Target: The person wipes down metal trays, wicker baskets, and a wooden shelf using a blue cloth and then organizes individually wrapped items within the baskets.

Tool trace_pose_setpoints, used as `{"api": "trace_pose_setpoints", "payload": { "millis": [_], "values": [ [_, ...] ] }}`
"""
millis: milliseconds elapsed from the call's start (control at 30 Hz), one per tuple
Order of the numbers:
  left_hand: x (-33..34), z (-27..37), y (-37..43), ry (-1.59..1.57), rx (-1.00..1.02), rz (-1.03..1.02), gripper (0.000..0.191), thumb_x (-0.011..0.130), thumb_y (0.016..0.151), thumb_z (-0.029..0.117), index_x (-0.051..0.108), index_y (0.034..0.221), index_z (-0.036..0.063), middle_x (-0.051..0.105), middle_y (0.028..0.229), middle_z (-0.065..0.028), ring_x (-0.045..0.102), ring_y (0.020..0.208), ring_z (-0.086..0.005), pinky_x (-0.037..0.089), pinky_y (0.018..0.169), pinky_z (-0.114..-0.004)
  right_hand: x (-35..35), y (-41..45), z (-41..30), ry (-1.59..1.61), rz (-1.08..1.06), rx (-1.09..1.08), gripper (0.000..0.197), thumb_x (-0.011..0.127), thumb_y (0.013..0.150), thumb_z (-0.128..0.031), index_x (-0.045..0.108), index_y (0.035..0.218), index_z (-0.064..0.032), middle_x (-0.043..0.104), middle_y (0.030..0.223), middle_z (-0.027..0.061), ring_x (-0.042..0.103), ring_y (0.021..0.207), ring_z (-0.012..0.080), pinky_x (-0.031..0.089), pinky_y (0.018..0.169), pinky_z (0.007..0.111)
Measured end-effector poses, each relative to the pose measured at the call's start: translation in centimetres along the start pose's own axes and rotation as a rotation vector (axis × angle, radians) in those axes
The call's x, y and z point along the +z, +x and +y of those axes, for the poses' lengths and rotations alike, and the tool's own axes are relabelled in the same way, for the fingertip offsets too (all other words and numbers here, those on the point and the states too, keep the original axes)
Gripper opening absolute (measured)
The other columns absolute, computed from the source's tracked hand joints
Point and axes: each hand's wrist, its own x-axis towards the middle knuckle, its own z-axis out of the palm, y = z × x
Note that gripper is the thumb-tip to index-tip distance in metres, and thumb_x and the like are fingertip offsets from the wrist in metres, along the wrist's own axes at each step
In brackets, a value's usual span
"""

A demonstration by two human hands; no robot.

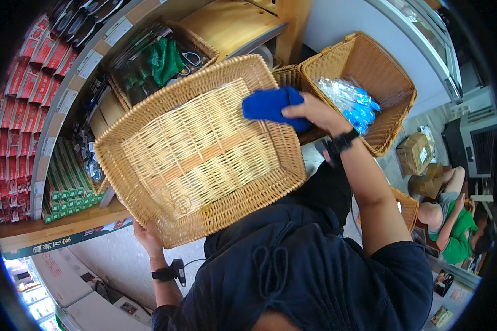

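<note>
A shallow rectangular wicker basket (198, 140) is held tilted in front of me, with its woven inside facing up and a small coil of string (180, 202) in its lower corner. My left hand (149, 238) grips the lower left rim, most of its fingers hidden behind the wicker. In my right hand (314, 111) is a folded blue cloth (269, 104), which lies over the basket's right-hand rim. The thumb rests on top of the cloth; the other fingers are hidden. Black straps with small devices circle both wrists.
A deep wicker basket (356, 53) with clear and blue plastic packets (356, 103) stands at right. Shelves at left hold red packs (25, 116), green boxes (68, 178) and a basket with a green bag (165, 62). A seated person (455, 227) and cardboard boxes (414, 153) are farther right.
</note>
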Motion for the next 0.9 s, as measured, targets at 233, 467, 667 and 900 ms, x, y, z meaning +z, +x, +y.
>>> {"api": "trace_pose_setpoints", "payload": {
  "millis": [233, 467, 667, 900],
  "values": [
    [0.0, 0.4, 0.3, 0.085, -0.008, -0.030, 0.034, 0.044, 0.077, -0.001, 0.049, 0.110, -0.0052, 0.055, 0.102, -0.0074, 0.050, 0.092, -0.0148, 0.039, 0.082, -0.025, 0.8, -7.2, 4.4, -0.009, -0.140, 0.245, 0.055, 0.068, 0.068, -0.019, 0.050, 0.117, -0.0011, 0.059, 0.104, 0.0064, 0.054, 0.095, 0.0166, 0.040, 0.088, 0.028],
    [0.2, -0.1, 0.8, 0.076, 0.018, -0.050, 0.027, 0.045, 0.077, -0.002, 0.051, 0.103, -0.0054, 0.057, 0.096, -0.0075, 0.052, 0.085, -0.0148, 0.041, 0.076, -0.025, 0.6, -10.0, 8.1, 0.407, -0.350, 0.428, 0.069, 0.071, 0.070, -0.031, 0.042, 0.122, 0.0039, 0.054, 0.114, 0.0115, 0.053, 0.102, 0.0210, 0.038, 0.093, 0.032],
    [0.9, 1.4, 0.1, -0.019, -0.039, -0.059, 0.027, 0.048, 0.075, -0.001, 0.051, 0.102, -0.0046, 0.057, 0.093, -0.0074, 0.052, 0.082, -0.0150, 0.041, 0.074, -0.025, 1.6, -8.9, 8.4, 0.611, -0.129, 0.315, 0.064, 0.061, 0.077, -0.037, 0.040, 0.124, 0.0014, 0.053, 0.115, 0.0147, 0.054, 0.102, 0.0244, 0.042, 0.090, 0.034],
    [2.8, 7.3, 2.5, -0.228, 0.078, 0.062, 0.035, 0.048, 0.074, -0.002, 0.047, 0.109, -0.0047, 0.054, 0.102, -0.0092, 0.052, 0.089, -0.0172, 0.041, 0.079, -0.026, 3.4, -8.1, 4.0, 0.906, 0.116, -0.129, 0.056, 0.050, 0.085, -0.036, 0.035, 0.127, -0.0008, 0.046, 0.124, 0.0141, 0.048, 0.111, 0.0238, 0.037, 0.095, 0.036]
  ]
}}
